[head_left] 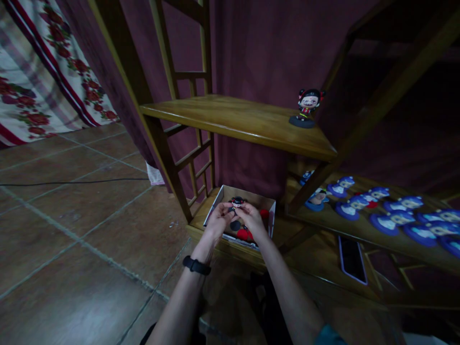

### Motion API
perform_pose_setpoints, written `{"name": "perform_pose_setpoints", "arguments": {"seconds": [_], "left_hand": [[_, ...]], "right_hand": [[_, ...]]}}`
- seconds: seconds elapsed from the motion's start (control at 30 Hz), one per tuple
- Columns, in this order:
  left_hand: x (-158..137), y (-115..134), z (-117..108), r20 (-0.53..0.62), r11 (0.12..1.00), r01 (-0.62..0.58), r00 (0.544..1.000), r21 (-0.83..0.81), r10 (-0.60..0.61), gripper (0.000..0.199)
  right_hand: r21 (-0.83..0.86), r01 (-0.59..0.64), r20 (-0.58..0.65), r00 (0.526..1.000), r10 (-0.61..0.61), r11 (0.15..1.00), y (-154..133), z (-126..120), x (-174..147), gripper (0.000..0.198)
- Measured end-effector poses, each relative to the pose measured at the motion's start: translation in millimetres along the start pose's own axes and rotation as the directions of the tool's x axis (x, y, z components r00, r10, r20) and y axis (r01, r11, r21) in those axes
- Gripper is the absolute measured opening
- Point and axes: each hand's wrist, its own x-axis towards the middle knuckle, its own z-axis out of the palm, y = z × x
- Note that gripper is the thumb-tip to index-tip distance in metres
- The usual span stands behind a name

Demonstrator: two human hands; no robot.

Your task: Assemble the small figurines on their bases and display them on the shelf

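Observation:
Between both hands, over an open cardboard box (272, 218), is a small black-haired figurine (237, 202) with a pale face. My left hand (218, 221) grips it from the left side with closed fingers. From the right, my right hand (253, 220) pinches the same figurine. Red pieces (243, 234) and a dark round base (235, 225) lie inside the box, partly hidden by my hands. A similar figurine (309, 103) on a dark round base stands on the wooden shelf (230, 115) above.
Several blue-purple figurines (393, 218) stand in rows on the right-hand shelf. Below them a phone (352, 258) lies on a lower board. A slanted wooden post (345, 120) divides the shelves. On the tiled floor at left runs a black cable (75, 182).

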Motion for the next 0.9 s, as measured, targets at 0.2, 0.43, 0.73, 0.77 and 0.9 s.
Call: {"name": "perform_pose_setpoints", "arguments": {"seconds": [0.2,0.43,0.73,0.77,0.9], "left_hand": [[1,-2,2,-0.020,0.999,-0.023,1.000,0.044,0.023,0.033],[4,-12,6,-0.060,0.997,-0.078,0.995,0.014,0.079,0.035],[3,-18,5,-0.111,0.994,-0.106,0.988,0.027,0.108,0.036],[4,-18,4,-0.110,0.995,-0.103,0.988,0.019,0.104,0.036],[6,-16,-1,-0.096,0.996,-0.078,0.993,-0.038,0.074,0.034]], "right_hand": [[0.041,-0.029,0.008,1.000,0.028,0.999,0,-1,1,0.023],[0.012,0.019,-0.069,0.997,-0.018,1.000,9,-3,7,0.018],[0.050,-0.005,-0.083,0.997,0.009,0.999,6,3,2,0.023],[0.054,-0.004,-0.077,0.997,0.008,0.999,6,3,2,0.024],[0.044,0.024,-0.071,0.997,-0.021,0.999,3,1,-1,0.026]]}}
